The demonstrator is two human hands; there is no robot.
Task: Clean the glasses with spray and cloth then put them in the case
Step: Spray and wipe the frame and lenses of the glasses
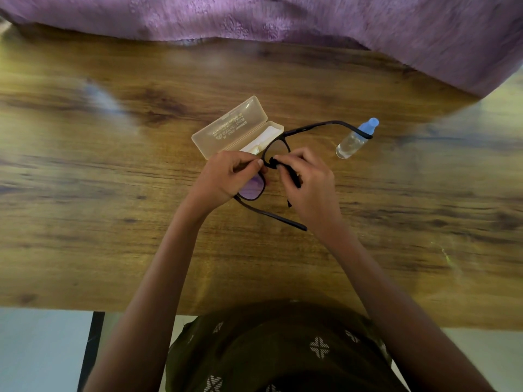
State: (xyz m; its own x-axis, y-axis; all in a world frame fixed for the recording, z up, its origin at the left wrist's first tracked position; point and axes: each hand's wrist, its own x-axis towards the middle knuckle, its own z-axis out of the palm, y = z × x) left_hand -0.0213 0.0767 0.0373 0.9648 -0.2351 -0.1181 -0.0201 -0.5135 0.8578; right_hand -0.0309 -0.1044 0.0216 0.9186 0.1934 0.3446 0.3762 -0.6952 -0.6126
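Glasses (278, 149) were held over the table (113, 222), temples unfolded, just in front of the open case (235, 128). L hand (223, 176) gripped the frame near the bridge; R hand (308, 179) pinched a dark cloth (273, 163) on one lens. Step: wiping. Spray bottle (353, 140) lay nearby. Next prob. needs other lens wiped, temples folded, then into case.

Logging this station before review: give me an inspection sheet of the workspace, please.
Surface: brown wood-grain table, glare patches.
Job's things: black-framed glasses, temples unfolded; small dark cloth against one lens; translucent beige plastic case, open; clear spray bottle with blue cap, lying on its side right of the case.
Clutter: nothing seen.
Hands: left hand pinches the frame; right hand pinches the cloth.
Cables: nothing seen.
Surroundings: purple textured fabric beyond the table's far edge; pale floor below.
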